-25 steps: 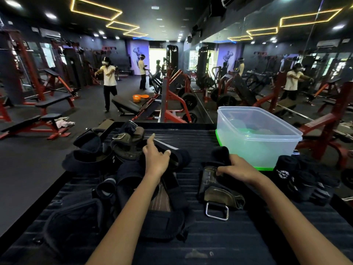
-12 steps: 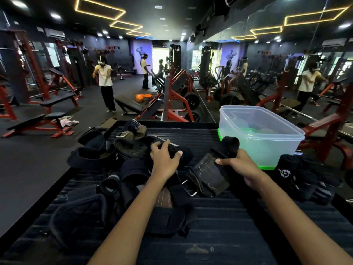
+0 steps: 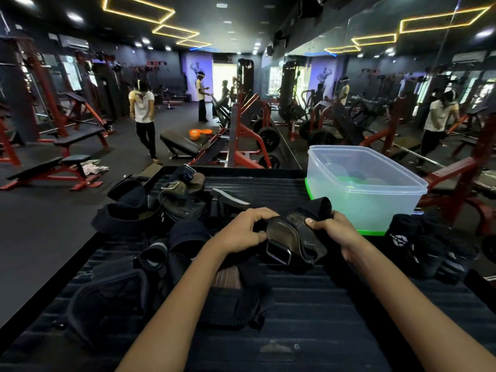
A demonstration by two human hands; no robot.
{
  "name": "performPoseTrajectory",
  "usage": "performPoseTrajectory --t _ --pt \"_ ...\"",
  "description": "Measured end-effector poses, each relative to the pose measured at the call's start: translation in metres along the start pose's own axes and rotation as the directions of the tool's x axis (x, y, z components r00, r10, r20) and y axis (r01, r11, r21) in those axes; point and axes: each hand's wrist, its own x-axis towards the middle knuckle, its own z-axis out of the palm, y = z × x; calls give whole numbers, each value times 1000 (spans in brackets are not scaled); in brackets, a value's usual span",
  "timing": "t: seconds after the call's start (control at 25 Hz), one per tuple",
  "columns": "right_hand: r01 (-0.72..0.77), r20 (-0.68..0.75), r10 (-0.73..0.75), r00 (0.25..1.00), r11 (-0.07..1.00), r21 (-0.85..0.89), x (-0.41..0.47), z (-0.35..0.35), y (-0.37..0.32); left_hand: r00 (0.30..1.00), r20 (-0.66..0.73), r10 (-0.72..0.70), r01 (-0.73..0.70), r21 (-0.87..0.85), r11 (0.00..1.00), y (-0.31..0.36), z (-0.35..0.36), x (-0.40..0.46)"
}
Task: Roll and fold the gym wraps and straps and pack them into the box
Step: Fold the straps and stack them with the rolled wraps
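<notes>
While our left hand [image 3: 241, 229] pinches one end of the strap [image 3: 292, 237], our right hand [image 3: 331, 229] grips the other, near the box [image 3: 375, 200].

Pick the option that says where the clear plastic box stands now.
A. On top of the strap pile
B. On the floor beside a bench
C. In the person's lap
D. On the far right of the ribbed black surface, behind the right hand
D: the clear plastic box stands on the ribbed black surface, beyond the right hand.

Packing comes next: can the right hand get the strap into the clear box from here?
Probably yes: the box stands open-topped just beyond the right hand, nothing between them, though the left hand also grips the strap.
</notes>
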Motion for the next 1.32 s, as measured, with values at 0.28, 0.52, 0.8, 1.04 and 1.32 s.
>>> performPoseTrajectory --t 0.28,0.52,0.8,1.04,1.32 --pt "-282 165 282 945 959 -24 -11 -2 -14 993 66 -101 119 -376 919 18 -2 -6" --pt "-210 232 251 940 959 -188 -16 -7 -22 891 -243 -385 223 -505 834 9 5 -1" --pt "-4 470 -22 883 998 55 -12 -5 -16 810 -301 -502 300 -524 797 12 7 2" --pt "-17 400 -92 912 965 261 -18 13 -6 859 -350 -374 288 -273 918 17 16 4" --pt "-77 506 -151 849 913 401 -25 15 -5 885 -312 -345 145 -519 842 26 12 1"
